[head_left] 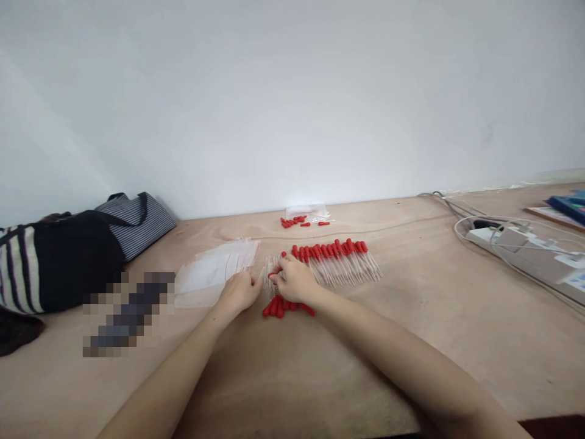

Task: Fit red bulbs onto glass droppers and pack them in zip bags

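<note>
My right hand (295,279) is closed in a pinch on a red rubber bulb (273,275), over several thin clear glass tubes (269,263). Just left of it, my left hand (240,289) has its fingertips pressed together on what looks like a thin clear tube, partly hidden by the fingers. Loose red bulbs (274,306) lie in a small heap below my right hand, some of them hidden by the wrist. To the right, a row of droppers (340,262) with red bulbs on clear tubes lies side by side, bulbs pointing away from me.
Clear zip bags (217,268) overlap left of my hands. Farther back, by the wall, are more red bulbs (292,222) and a small clear bag (306,211). Dark striped bags (68,262) stand at the left. A power strip (525,247) with cables is at the right.
</note>
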A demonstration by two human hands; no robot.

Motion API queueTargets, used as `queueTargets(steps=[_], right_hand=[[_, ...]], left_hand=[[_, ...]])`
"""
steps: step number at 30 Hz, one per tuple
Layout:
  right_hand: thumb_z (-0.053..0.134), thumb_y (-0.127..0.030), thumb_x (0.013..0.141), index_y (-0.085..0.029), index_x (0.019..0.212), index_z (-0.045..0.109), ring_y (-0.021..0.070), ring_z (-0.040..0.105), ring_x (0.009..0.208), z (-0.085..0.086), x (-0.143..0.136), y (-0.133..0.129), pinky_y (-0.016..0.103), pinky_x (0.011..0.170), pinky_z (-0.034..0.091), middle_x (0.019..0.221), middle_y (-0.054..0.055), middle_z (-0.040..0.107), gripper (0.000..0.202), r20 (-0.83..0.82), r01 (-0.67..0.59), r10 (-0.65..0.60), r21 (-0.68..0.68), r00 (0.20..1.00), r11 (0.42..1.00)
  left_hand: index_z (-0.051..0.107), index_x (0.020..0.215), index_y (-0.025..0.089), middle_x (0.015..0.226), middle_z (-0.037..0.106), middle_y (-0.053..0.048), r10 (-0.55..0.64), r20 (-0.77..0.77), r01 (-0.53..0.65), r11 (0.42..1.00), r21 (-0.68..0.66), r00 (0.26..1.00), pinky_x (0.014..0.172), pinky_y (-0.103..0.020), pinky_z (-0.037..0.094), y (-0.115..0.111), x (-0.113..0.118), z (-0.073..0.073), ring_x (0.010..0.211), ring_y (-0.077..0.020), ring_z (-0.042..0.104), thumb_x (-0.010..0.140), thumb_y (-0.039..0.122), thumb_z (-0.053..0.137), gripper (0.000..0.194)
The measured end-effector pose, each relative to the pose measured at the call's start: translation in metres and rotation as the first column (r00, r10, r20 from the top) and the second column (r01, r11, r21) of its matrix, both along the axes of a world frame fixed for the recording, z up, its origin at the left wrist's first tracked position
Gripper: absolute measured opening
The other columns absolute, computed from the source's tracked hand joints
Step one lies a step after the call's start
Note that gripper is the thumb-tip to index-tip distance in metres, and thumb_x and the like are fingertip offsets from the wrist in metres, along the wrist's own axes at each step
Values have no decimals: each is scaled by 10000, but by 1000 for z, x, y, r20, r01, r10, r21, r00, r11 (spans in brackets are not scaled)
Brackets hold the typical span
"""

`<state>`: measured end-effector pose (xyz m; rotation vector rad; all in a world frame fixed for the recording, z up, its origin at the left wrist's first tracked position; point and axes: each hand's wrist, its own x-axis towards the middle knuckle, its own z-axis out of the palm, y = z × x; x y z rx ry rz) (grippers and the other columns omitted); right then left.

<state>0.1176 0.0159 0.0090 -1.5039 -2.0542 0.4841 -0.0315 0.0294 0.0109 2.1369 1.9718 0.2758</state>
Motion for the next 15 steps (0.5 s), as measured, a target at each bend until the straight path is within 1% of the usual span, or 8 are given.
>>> queueTargets(steps=[3,5,6,8,9,11,13,15], right_hand=[[464,-206,776,-146,845,527,109,532,691,-5,24,0,234,655,416,813,33,582,111,-269,-11,-3,-52,963,999],[460,-193,776,-132,927,497,97,513,650,-9,46,-6,227,627,417,825,37,570,167,-381,-13,9,-8,925,1000],[456,-192,775,-127,1004,470,95,498,620,-12,58,-11,230,606,415,822,36,561,238,-392,-29,35,21,919,999],[429,-179,784,-143,1125,414,98,484,619,-17,79,-20,241,608,413,845,39,551,344,-388,-70,94,76,917,995],[421,-181,789,-160,1116,436,101,489,652,-20,89,-25,247,627,412,888,48,548,328,-384,-78,109,96,917,992],[440,-218,785,-172,1013,511,104,490,644,-27,103,-31,247,610,411,843,38,555,243,-402,-82,106,77,909,994],[484,-262,764,-164,896,536,104,491,611,-34,111,-33,237,571,408,726,15,552,172,-472,-51,59,31,880,998],[535,-283,726,-162,792,518,100,489,579,-39,114,-32,224,533,400,644,-6,534,138,-554,-15,6,-12,832,1000]], left_hand=[[394,454,186,408,457,9,-3,63,6,999,-36,998,446,-228,277,2,-8,-2,439,-150,476,710,271,399,270],[437,543,179,459,499,13,31,216,-12,996,-85,976,436,-222,305,3,-14,-3,424,-134,469,721,299,389,220],[456,604,172,497,523,12,59,320,-26,994,-106,946,439,-220,323,4,-17,-3,425,-126,470,716,315,397,191],[477,734,152,561,551,9,108,511,-54,991,-119,853,470,-220,366,5,-22,-2,452,-118,487,686,324,440,183],[481,790,142,575,556,11,118,570,-69,992,-107,813,495,-223,383,6,-23,-1,474,-118,499,665,319,463,217],[490,856,129,578,556,15,132,640,-97,991,-89,757,548,-233,408,7,-25,2,523,-126,529,633,305,494,284],[519,842,130,610,575,-1,129,674,-108,991,-72,727,603,-250,423,8,-25,4,598,-144,563,619,313,513,289],[549,785,137,681,608,-32,101,699,-108,994,-34,708,674,-267,428,8,-23,6,714,-171,586,608,350,538,277]])
